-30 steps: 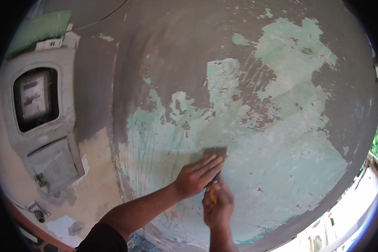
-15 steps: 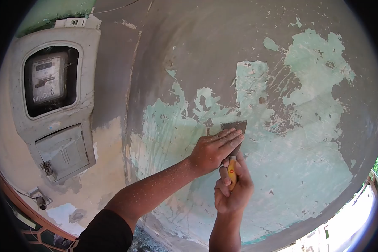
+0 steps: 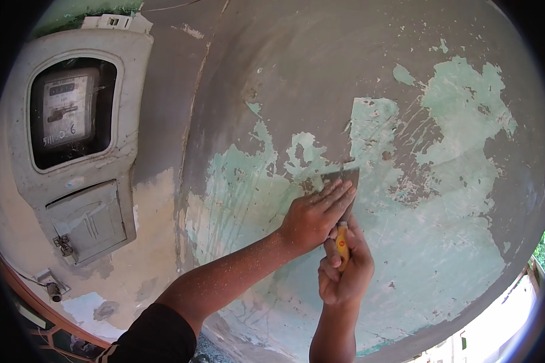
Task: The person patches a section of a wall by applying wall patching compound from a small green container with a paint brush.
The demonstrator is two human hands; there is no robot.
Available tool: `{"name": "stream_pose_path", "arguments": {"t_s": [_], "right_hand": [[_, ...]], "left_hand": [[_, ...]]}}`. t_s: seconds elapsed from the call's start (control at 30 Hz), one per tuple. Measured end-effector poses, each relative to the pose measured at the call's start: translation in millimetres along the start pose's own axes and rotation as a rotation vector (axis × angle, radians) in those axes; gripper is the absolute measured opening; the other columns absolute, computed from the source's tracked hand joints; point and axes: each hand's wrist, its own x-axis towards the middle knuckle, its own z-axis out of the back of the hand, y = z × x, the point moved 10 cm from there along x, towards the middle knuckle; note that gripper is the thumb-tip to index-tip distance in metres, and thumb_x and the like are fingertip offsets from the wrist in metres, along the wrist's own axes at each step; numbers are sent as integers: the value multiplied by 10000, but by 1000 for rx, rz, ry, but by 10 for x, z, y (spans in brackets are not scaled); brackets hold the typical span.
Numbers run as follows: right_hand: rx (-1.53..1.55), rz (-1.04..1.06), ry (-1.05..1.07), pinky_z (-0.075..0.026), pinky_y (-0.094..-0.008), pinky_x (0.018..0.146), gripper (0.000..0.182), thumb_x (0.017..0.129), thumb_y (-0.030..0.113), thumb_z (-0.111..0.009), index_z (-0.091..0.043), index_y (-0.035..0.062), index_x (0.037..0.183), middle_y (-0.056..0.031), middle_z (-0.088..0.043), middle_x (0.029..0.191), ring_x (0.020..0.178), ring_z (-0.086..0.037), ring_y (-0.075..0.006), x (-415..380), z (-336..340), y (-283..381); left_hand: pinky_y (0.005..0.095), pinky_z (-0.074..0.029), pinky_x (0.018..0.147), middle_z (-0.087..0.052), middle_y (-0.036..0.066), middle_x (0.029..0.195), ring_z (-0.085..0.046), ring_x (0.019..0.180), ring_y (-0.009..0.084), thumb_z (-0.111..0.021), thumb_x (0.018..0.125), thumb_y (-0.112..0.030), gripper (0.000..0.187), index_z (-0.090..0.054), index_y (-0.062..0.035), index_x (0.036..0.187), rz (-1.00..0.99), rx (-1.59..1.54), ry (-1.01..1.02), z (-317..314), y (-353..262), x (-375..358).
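Both hands on a scraper against a peeling wall

Flat against the scraper blade (image 3: 344, 176), the fingers (image 3: 338, 195) of the left hand (image 3: 315, 216) lie straight and pressed together, pushing the metal onto the wall (image 3: 321, 78). Just below, the right hand (image 3: 345, 266) has its fingers curled tight around the scraper's yellow handle (image 3: 342, 241), thumb side up, so that only a strip of yellow shows between them. The blade's top edge sits at the ragged border where grey coating meets a pale green paint patch (image 3: 430, 230). Both forearms come up from the bottom edge of the view, the left one speckled with fine dust and ending in a dark sleeve (image 3: 148, 339). Green paint spreads to the right and below the hands, scored with scratches. Well apart on the left, an electricity meter (image 3: 66, 112) sits in its grey housing, with a small hinged box (image 3: 91, 221) under it.
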Motion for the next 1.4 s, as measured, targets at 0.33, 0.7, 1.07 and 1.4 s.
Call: {"name": "stream_pose_path", "arguments": {"t_s": [0.33, 0.7, 1.07, 1.4], "right_hand": [[-54, 31, -48, -290, -156, 371, 525, 1026, 109, -379, -394, -75, 1518, -55, -550, 970, 557, -423, -39, 51, -151, -35], [-84, 50, -84, -272, -144, 335, 443, 1026, 106, -378, -461, -22, 1443, -26, -537, 936, 558, -396, -17, 135, -325, -33], [-129, 99, -32, -324, -182, 390, 527, 999, 74, -393, -442, -68, 1505, -43, -560, 939, 572, -443, -53, 350, -369, 48], [-136, 82, -17, -313, -182, 401, 473, 1006, 87, -376, -506, -52, 1439, -36, -547, 936, 564, -436, -52, 384, -523, 50]], "left_hand": [[439, -577, 993, -661, 177, 1358, -644, 1258, 357, -649, 880, -171, 497, -632, -19, 1353, -56, 19, -23, 101, 164, 109], [421, -563, 1027, -672, 183, 1337, -653, 1245, 345, -678, 868, -139, 489, -650, -26, 1342, -123, -6, -13, 189, 226, 231], [423, -549, 1052, -658, 177, 1364, -641, 1261, 338, -657, 881, -169, 487, -649, -35, 1349, -138, 60, -16, 139, 374, 402], [407, -576, 1007, -677, 182, 1325, -671, 1214, 330, -672, 884, -157, 451, -670, -29, 1316, -115, -9, 13, 299, 392, 508]]}}
